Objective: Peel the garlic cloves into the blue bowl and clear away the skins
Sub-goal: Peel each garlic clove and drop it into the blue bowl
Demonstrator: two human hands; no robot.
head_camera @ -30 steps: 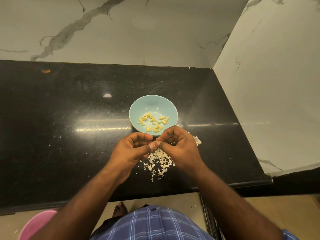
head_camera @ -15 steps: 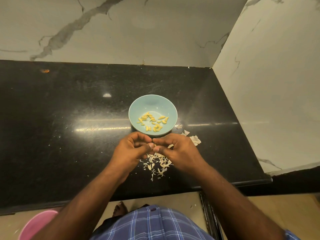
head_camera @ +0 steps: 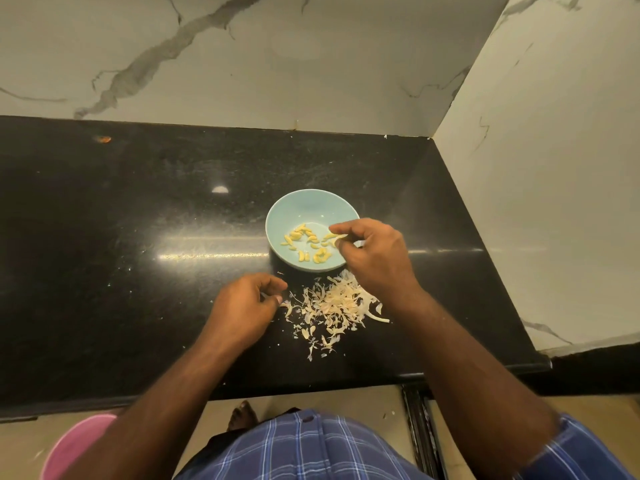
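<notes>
Head view, starting nearest the person: a blue checked garment [head_camera: 311, 448] fills the bottom edge, with a bare foot [head_camera: 242, 415] on the tan floor and a pink tub [head_camera: 74, 448] at the lower left, below the counter's front edge. The black counter [head_camera: 121, 271] is polished, speckled with crumbs, and shows a bright lamp reflection.

Near the front edge, right of centre, lies a loose heap of garlic skins [head_camera: 336, 303]. The left hand [head_camera: 244, 306] hovers just beside the heap's left side, fingers curled; whether it pinches a scrap of skin I cannot tell. Just behind the heap stands the blue bowl [head_camera: 304, 206], with small yellow peeled cloves [head_camera: 308, 247] scattered over its bottom. The right hand [head_camera: 374, 254] reaches over the bowl's right rim, thumb and fingertips pinched on a pale clove [head_camera: 337, 235] above the others.

The step in hand looks like dropping a freshly peeled clove into the bowl. No unpeeled cloves show on the counter, so peeling may be close to done; next would likely be releasing the clove, then gathering the light, flyaway skins gently toward the front edge.

Beyond, white marble walls [head_camera: 311, 64] with grey veins enclose the counter's back edge and right side, meeting at the back right corner.
</notes>
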